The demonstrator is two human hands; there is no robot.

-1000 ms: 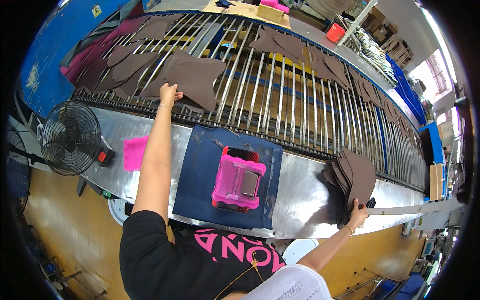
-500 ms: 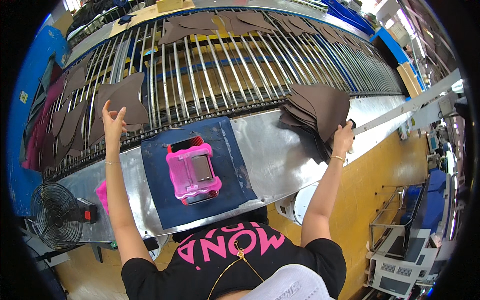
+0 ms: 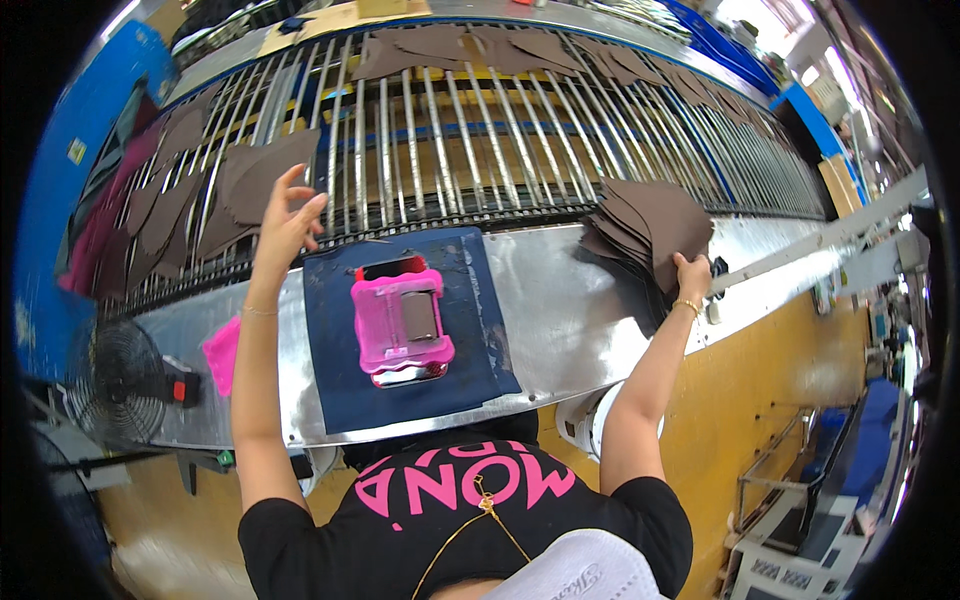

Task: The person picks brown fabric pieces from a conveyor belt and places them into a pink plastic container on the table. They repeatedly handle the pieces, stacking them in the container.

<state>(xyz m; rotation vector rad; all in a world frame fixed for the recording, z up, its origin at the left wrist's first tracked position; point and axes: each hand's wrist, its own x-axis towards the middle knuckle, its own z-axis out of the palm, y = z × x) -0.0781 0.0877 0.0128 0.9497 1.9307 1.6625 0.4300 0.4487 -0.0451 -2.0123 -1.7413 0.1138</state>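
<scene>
My left hand (image 3: 290, 218) is raised beside the near edge of the roller conveyor, its fingers apart and holding nothing. Just past it, brown cut fabric pieces (image 3: 262, 180) lie flat on the rollers. On the right, a fanned stack of the same brown fabric pieces (image 3: 648, 225) rests on the metal table, and the fingers of my right hand (image 3: 692, 274) pinch its near right edge. How many layers they grip is hidden. Between my arms, a pink plastic frame with a brown-faced block (image 3: 372, 325) sits over a red-edged tray on a dark blue mat (image 3: 345, 395).
The roller conveyor (image 3: 455, 150) runs across the far side, with more brown pieces (image 3: 420, 50) along its back. A black fan (image 3: 118, 380) and a pink piece (image 3: 224, 355) are at the left. A metal arm (image 3: 790, 262) reaches in from the right, over the table's end.
My left hand has moved right, away from over the brown pieces on the rollers. My right hand stays at the stack's edge, its fingers now closed on it. The whole view has shifted slightly.
</scene>
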